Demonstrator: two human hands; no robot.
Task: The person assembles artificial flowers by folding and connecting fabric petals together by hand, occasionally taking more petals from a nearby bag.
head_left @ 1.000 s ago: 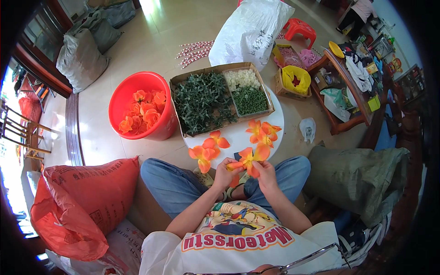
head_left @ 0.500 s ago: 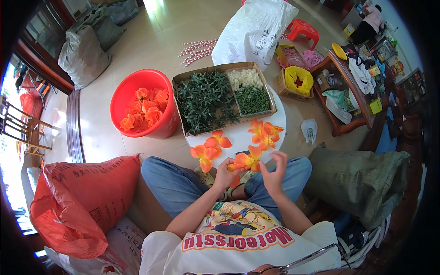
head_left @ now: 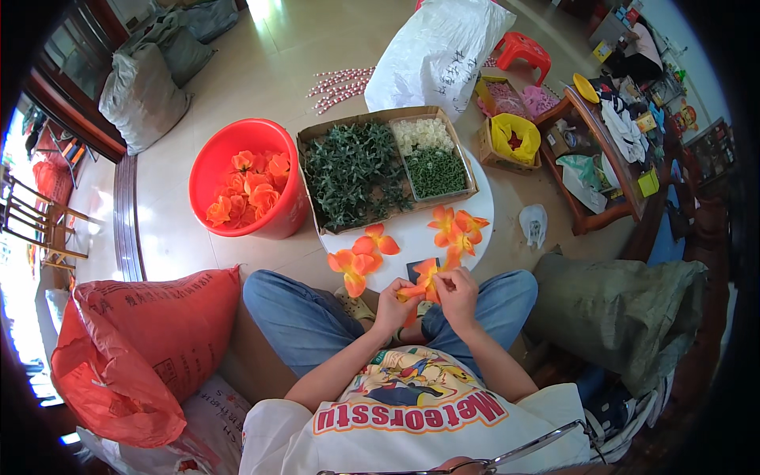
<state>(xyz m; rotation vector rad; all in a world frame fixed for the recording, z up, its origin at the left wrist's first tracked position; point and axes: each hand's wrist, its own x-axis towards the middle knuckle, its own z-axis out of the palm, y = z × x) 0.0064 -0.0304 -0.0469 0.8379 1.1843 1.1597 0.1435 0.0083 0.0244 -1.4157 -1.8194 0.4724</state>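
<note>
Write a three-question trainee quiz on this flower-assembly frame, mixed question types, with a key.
1. True or false: both hands hold one orange flower.
2. The red bucket holds: A green leaves, B orange flowers, C white beads.
3. Fill in: the cardboard tray rests on a white round ____.

Key: 1 true, the left hand and right hand meet on it; 2 B; 3 table.

Red bucket (head_left: 207,170) of orange petals left of cardboard tray (head_left: 305,146); white sack (head_left: 439,51) beyond; red sack (head_left: 134,348) near-left.
</note>
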